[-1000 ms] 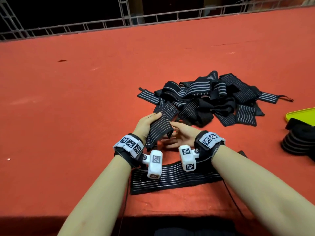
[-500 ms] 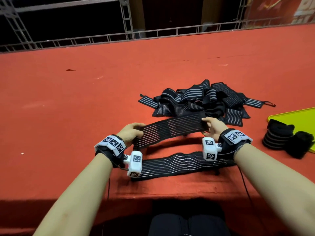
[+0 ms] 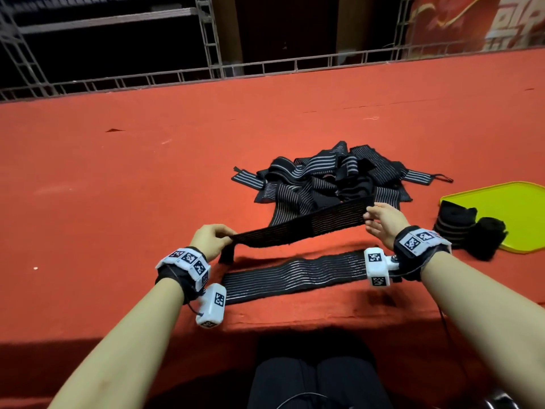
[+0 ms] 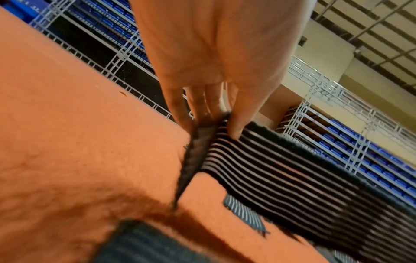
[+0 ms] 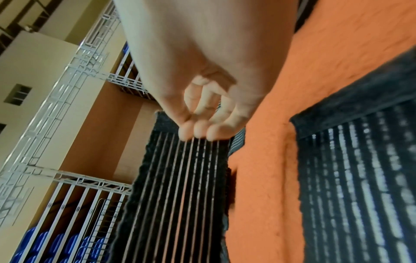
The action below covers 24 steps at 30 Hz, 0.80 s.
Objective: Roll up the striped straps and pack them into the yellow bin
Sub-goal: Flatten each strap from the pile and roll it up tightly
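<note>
Hands have drawn further apart: left hand point(image 3: 210, 238) and right hand point(image 3: 383, 221) each pinch one stretched strap point(image 3: 298, 228). Second strap point(image 3: 292, 276) flat on desk point(image 3: 118, 187); two rolls point(image 3: 472, 228) at yellow bin point(image 3: 516, 199).

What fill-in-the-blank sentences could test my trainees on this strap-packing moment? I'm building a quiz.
1. The stretched strap is held by ____ hands.
2. The yellow bin holds ____ rolled straps.
3. A second flat strap lies ____ the person than the held one.
4. The tablecloth is ____.

Answers: both; two; nearer; red
</note>
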{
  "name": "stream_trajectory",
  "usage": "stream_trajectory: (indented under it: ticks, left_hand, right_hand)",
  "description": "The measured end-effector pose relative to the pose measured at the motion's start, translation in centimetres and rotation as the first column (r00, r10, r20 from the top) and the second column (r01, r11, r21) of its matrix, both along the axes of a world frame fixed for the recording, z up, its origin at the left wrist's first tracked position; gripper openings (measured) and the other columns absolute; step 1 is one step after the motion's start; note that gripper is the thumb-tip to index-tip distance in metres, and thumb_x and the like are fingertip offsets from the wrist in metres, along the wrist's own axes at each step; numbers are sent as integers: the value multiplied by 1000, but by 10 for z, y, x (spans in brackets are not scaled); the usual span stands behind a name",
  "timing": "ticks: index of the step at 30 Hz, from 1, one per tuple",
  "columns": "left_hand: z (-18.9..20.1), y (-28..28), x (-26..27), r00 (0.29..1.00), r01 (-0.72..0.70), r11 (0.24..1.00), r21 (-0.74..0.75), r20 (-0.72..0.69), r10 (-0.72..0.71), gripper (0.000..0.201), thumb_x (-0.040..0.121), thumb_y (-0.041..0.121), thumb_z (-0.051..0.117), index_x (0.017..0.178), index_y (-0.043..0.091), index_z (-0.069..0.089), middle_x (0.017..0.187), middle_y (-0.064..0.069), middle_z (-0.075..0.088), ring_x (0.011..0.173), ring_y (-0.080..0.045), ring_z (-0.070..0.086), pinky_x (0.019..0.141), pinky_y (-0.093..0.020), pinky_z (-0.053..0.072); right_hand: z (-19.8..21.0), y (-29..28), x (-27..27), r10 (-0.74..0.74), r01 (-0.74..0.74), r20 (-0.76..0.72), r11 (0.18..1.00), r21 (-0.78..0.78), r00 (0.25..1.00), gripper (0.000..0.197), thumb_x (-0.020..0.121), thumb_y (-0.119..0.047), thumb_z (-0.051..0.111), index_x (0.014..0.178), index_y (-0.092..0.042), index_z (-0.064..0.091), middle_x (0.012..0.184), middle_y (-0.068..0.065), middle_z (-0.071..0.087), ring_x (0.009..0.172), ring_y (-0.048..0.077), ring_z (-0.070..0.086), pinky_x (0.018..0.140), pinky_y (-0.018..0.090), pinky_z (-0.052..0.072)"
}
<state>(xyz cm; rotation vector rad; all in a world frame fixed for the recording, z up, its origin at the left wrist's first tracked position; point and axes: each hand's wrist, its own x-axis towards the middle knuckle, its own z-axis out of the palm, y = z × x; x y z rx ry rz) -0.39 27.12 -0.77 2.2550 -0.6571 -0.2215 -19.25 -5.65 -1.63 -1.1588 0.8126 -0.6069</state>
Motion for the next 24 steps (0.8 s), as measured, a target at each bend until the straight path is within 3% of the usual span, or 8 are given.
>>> stream_trajectory:
  ticks: [3, 6, 8, 11, 15, 19, 21, 24]
  left_hand:
    - [-8, 3, -8, 995, -16, 996, 83, 104, 7, 16, 85, 3, 61, 96, 10, 70, 98, -8, 71, 93, -19, 63, 81, -18, 39]
    - [-16, 3, -16, 991, -10, 981, 193, 130, -15, 30, 83, -1, 57, 108, 10, 69, 107, -8, 70, 103, -21, 62, 83, -17, 38]
    - [-22, 5, -20, 992, -1, 964, 264, 120, -32, 32, 81, -1, 57, 109, 10, 69, 109, -9, 69, 104, -22, 62, 85, -18, 39]
    - [-26, 12, -24, 986, -8, 944, 330, 160, -48, 28, 80, 4, 60, 105, 10, 71, 109, -13, 67, 105, -28, 61, 90, -26, 42]
    - [-31, 23, -27, 956, -50, 951, 305, 289, -42, 27, 84, 6, 55, 93, 23, 74, 103, -10, 61, 101, -29, 57, 90, -35, 44]
    - [-32, 27, -38, 971, -81, 987, 135, 235, 48, 32, 84, 0, 51, 96, 20, 73, 105, -5, 61, 94, -22, 57, 85, -21, 39]
    - [-35, 25, -44, 990, -86, 993, 85, 117, 76, 34, 85, 0, 48, 92, 23, 72, 97, -1, 66, 85, -17, 57, 76, -18, 39]
    - [-43, 23, -47, 994, -111, 993, 39, 18, 110, 33, 87, 3, 47, 87, 28, 68, 88, 2, 68, 77, -18, 65, 66, -16, 42]
  right_hand:
    - [-4, 6, -11, -6, -2, 80, 994, 108, 997, 17, 90, -8, 40, 80, -14, 53, 81, 7, 61, 71, 20, 59, 68, 27, 49]
    - [-12, 8, -17, -29, 19, 69, 990, 141, 997, 17, 92, -22, 48, 77, -14, 52, 74, 6, 55, 67, 20, 56, 70, 34, 50]
    - [-20, 8, -20, -35, 28, 47, 990, 137, 998, 18, 90, -23, 58, 77, -12, 51, 71, 7, 52, 64, 21, 53, 68, 35, 53]
    - [-30, 8, -26, -15, 14, 13, 996, 88, 1000, 15, 91, -8, 57, 78, -14, 53, 74, 6, 54, 65, 19, 55, 51, 27, 55]
    - [-44, 7, -35, -39, 38, 18, 998, 54, 999, 16, 91, -1, 56, 85, -15, 54, 83, 6, 59, 74, 18, 60, 51, 27, 58]
    - [-52, 4, -41, -89, 79, -126, 994, -80, 988, 19, 91, -2, 57, 77, -15, 55, 82, 8, 59, 69, 16, 57, 48, 25, 55]
    - [-59, -2, -42, -127, 73, -258, 975, -209, 958, 21, 86, -6, 62, 70, -18, 58, 81, 10, 60, 70, 22, 59, 61, 33, 54]
    - [-64, -8, -42, -159, 38, -367, 949, -314, 916, 12, 81, -16, 67, 70, -15, 64, 82, 11, 65, 85, 30, 64, 84, 42, 52]
